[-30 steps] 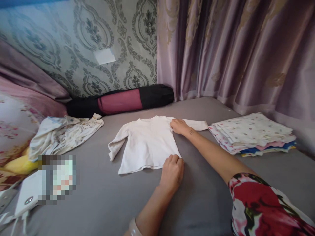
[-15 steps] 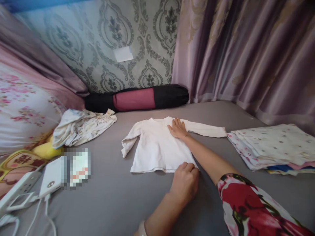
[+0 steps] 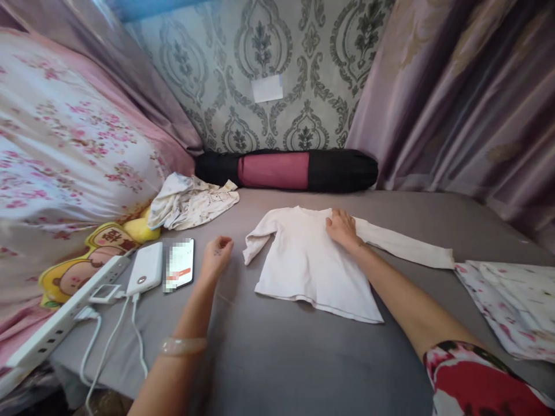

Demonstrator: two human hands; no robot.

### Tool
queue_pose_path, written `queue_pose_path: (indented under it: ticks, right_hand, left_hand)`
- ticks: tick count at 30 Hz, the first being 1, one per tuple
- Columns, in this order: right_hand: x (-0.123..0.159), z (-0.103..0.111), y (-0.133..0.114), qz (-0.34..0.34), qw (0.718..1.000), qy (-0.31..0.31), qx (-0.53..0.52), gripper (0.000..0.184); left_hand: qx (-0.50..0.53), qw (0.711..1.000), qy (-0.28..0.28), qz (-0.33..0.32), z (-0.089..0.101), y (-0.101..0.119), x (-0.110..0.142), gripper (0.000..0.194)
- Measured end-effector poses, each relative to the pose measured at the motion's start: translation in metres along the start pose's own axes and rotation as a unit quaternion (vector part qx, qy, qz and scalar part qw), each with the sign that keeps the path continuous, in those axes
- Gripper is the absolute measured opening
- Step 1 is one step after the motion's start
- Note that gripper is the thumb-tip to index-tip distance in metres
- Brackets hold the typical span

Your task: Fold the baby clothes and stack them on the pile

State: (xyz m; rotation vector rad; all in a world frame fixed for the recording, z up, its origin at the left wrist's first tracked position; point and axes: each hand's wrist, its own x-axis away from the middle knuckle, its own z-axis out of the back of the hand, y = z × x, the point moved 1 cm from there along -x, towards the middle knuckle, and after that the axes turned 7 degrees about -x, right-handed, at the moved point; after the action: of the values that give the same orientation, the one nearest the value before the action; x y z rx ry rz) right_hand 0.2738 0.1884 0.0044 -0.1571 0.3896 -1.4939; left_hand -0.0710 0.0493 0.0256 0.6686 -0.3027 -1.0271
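A small white long-sleeved shirt [image 3: 303, 260] lies spread on the grey bed sheet, its neckline toward the wall. One sleeve reaches out straight to the right; the other is bent and creased on the left. My right hand [image 3: 342, 228] rests on the shirt near the right shoulder, fingers spread over the cloth. My left hand [image 3: 217, 255] is in the air or just over the sheet, left of the bent sleeve and apart from it. Its fingers are loosely curled, with a gap at the thumb and nothing visible in them.
At left are a phone [image 3: 180, 266], a white power bank [image 3: 146, 267] with cables, a power strip [image 3: 65, 315] and a yellow plush [image 3: 71, 277]. Crumpled printed cloth [image 3: 191, 202] lies behind them. Folded printed clothes [image 3: 515, 306] sit at right; a black-and-pink roll [image 3: 277, 170] lines the wall.
My left hand has let go of the shirt's lower right hem and moved left toward the bent sleeve. My right hand stays on the shoulder. The view has turned left.
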Motion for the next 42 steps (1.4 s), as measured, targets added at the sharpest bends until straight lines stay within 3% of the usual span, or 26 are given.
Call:
queue_pose_path:
  ticks: [2, 5, 11, 17, 20, 25, 27, 30, 34, 42]
  right_hand:
    - [-0.005, -0.003, -0.02, 0.03, 0.999, 0.016, -0.038, 0.036]
    - [-0.015, -0.015, -0.054, 0.053, 0.993, -0.031, -0.104, 0.036]
    - [-0.028, -0.045, -0.106, 0.105, 0.98, -0.072, -0.152, 0.04]
    - [-0.027, -0.064, -0.118, 0.128, 0.977, -0.079, -0.152, 0.043]
    - [-0.024, -0.07, -0.115, 0.143, 0.978, -0.066, -0.14, 0.042]
    - [-0.019, -0.075, -0.115, 0.134, 0.982, -0.07, -0.112, 0.044]
    - [-0.016, -0.075, -0.118, 0.13, 0.984, -0.073, -0.102, 0.046]
    - [-0.011, -0.074, -0.122, 0.137, 0.985, -0.061, -0.085, 0.05]
    - [-0.005, -0.073, -0.125, 0.146, 0.986, -0.044, -0.067, 0.056]
    - [-0.005, -0.076, -0.126, 0.143, 0.987, -0.039, -0.056, 0.056]
  left_hand:
    - [-0.025, 0.997, -0.067, 0.001, -0.007, -0.004, -0.006, 0.026]
    - [-0.045, 0.987, -0.151, -0.023, -0.02, 0.008, -0.002, 0.017]
    - [-0.155, 0.976, -0.147, -0.038, -0.034, 0.029, 0.003, 0.014]
    - [-0.116, 0.967, -0.222, -0.039, -0.032, 0.025, -0.008, 0.017]
    - [-0.122, 0.978, -0.166, -0.031, -0.018, 0.02, -0.027, 0.018]
    - [-0.157, 0.987, 0.024, 0.002, 0.011, 0.012, -0.071, 0.029]
    - [-0.16, 0.985, 0.067, 0.003, 0.017, 0.009, -0.088, 0.033]
    - [-0.163, 0.984, 0.074, 0.006, 0.016, 0.004, -0.107, 0.034]
    - [-0.191, 0.979, 0.065, 0.007, 0.0, -0.01, -0.122, 0.03]
    - [-0.236, 0.967, 0.072, -0.055, -0.031, -0.036, -0.128, 0.025]
